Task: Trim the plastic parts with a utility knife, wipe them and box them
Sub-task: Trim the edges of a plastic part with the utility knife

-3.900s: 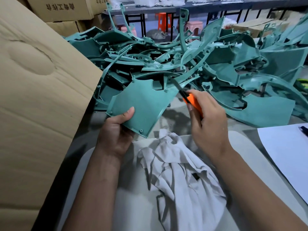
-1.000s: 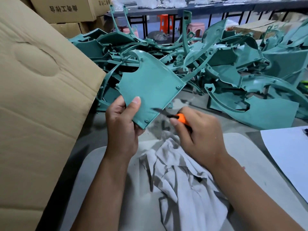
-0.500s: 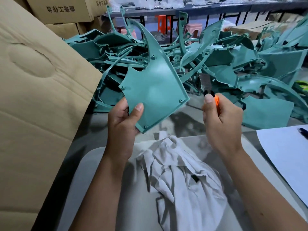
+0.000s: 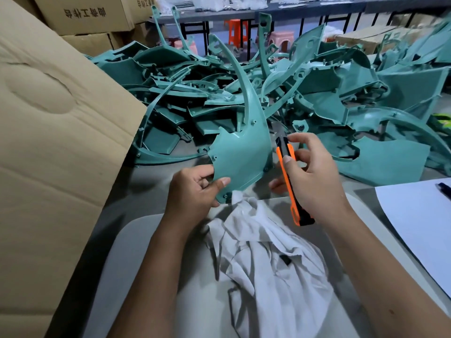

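Observation:
My left hand (image 4: pixel 195 189) grips the lower edge of a teal plastic part (image 4: pixel 240 152), held upright with its long curved arm pointing up. My right hand (image 4: pixel 310 176) holds an orange and black utility knife (image 4: pixel 288 176) just right of the part. The blade points up beside the part's right edge. A crumpled grey-white cloth (image 4: pixel 266 259) lies on the table below both hands. Behind them is a big pile of teal plastic parts (image 4: pixel 317 93).
A large open cardboard box flap (image 4: pixel 56 142) fills the left side. White paper (image 4: pixel 419 228) with a dark pen (image 4: pixel 444 190) lies at the right. More cartons (image 4: pixel 83 15) and tables stand at the back.
The left hand has turned the part more upright and edge-on. The right hand has shifted its hold so the knife's whole orange body now shows, blade up beside the part.

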The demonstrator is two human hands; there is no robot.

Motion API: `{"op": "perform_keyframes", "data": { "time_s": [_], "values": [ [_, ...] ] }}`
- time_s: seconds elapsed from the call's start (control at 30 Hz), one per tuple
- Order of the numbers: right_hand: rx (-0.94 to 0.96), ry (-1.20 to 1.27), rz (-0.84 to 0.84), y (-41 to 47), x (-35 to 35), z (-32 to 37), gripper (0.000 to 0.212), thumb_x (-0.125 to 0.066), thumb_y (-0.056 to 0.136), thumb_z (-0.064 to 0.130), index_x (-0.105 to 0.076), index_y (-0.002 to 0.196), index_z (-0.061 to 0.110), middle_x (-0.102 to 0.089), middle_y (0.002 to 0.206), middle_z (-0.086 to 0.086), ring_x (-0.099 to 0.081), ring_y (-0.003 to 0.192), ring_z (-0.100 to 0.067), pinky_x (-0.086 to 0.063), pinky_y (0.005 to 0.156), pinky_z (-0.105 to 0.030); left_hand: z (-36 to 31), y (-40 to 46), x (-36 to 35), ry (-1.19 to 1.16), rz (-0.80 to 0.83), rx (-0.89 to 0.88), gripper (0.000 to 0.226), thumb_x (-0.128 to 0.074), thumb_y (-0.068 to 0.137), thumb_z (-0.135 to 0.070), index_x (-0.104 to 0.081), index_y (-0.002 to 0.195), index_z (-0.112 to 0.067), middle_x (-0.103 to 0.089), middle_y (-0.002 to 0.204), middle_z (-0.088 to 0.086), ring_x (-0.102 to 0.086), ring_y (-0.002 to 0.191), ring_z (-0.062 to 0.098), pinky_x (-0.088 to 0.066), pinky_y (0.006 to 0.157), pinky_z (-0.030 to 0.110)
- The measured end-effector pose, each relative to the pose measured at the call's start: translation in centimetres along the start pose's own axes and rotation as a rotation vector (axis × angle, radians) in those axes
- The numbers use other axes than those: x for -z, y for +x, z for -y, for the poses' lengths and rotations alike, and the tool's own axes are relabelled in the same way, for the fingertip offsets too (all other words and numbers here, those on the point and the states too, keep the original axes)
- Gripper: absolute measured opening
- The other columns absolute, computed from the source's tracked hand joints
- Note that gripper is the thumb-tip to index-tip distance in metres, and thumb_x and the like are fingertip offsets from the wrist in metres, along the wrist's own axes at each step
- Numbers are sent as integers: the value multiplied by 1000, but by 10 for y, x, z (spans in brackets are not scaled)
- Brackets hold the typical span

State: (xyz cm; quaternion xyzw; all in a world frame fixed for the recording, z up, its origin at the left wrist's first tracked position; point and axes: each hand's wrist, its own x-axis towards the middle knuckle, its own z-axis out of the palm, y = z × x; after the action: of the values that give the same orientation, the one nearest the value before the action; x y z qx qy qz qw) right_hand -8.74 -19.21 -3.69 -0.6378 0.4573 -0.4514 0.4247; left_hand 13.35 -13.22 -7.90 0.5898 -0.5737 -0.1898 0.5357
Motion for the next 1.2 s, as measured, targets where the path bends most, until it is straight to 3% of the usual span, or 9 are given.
{"op": "perform_keyframes", "data": {
  "time_s": [0.17, 0.23, 0.43, 0.57, 0.7, 0.83, 1.07, 1.13, 1.2],
  "values": [
    [-20, 28, 33, -1, -2, 0, 26, -52, 104, 5, -64, 121, 20, -71, 108, -7, -73, 55, -35, -63, 57, -49, 1, -1, -1, -4, -15, 16, 18, -72, 87, -24, -78, 104, -24, -56, 50, -22, -49, 40, 3, -49, 43, 20],
    [-112, 86, 44, 0, -3, -2, 24, -51, 104, 3, -64, 121, 15, -70, 106, -15, -72, 56, -38, -63, 56, -50, 2, 0, -2, -37, -27, 47, 13, -72, 87, -22, -78, 98, -19, -70, 67, -18, -56, 44, 4, -51, 44, 21],
    [-394, 144, 146, 10, 2, -12, 19, -46, 103, -8, -57, 114, 2, -67, 67, -25, -69, 52, -39, -60, 47, -43, 7, 3, -4, -70, -66, 115, 23, -71, 84, -25, -73, 93, -4, -75, 84, 9, -66, 56, 14, -57, 47, 30],
    [-481, 104, 204, 10, 10, -15, 18, -46, 101, -10, -57, 112, 1, -69, 86, -41, -69, 54, -41, -61, 49, -47, 4, 3, -3, -219, -119, 123, 14, -69, 93, -5, -76, 99, -16, -79, 93, -1, -72, 65, 14, -57, 49, 27],
    [-362, 209, 48, 8, 5, -12, 18, -50, 104, -2, -63, 103, 11, -71, 81, -26, -70, 55, -42, -62, 53, -52, 4, 5, 3, -234, -119, 102, 21, -68, 94, -3, -75, 99, -23, -80, 94, -4, -73, 66, 11, -57, 48, 24],
    [-178, 297, 45, 4, -5, -6, 16, -55, 105, 6, -68, 107, 16, -72, 96, -14, -74, 63, -41, -61, 53, -39, 3, 3, 0, -200, -94, 85, 23, -69, 94, -5, -75, 100, -26, -79, 95, -8, -76, 73, 14, -58, 50, 27],
    [-391, 209, 117, 3, -9, -13, 19, -48, 105, -2, -61, 112, 9, -71, 75, -21, -73, 58, -39, -63, 55, -48, -5, 7, 7, -362, -272, 37, 12, -69, 91, -23, -79, 93, -30, -78, 85, -2, -57, 47, 10, -56, 49, 27],
    [-264, 88, 62, 6, -2, -14, 21, -52, 104, 3, -65, 111, 18, -72, 85, -14, -74, 58, -34, -63, 58, -51, -6, 7, 11, -350, -305, 32, 12, -68, 92, -19, -78, 89, -26, -76, 80, -5, -54, 45, 8, -52, 46, 23],
    [-89, -164, 13, 8, 3, -15, 25, -59, 102, 10, -69, 117, 27, -73, 80, -1, -73, 59, -17, -61, 60, -34, -5, 6, 13, -299, -338, 36, 15, -67, 93, -12, -73, 81, -19, -73, 72, -9, -52, 44, 4, -46, 42, 19]
  ]
}}
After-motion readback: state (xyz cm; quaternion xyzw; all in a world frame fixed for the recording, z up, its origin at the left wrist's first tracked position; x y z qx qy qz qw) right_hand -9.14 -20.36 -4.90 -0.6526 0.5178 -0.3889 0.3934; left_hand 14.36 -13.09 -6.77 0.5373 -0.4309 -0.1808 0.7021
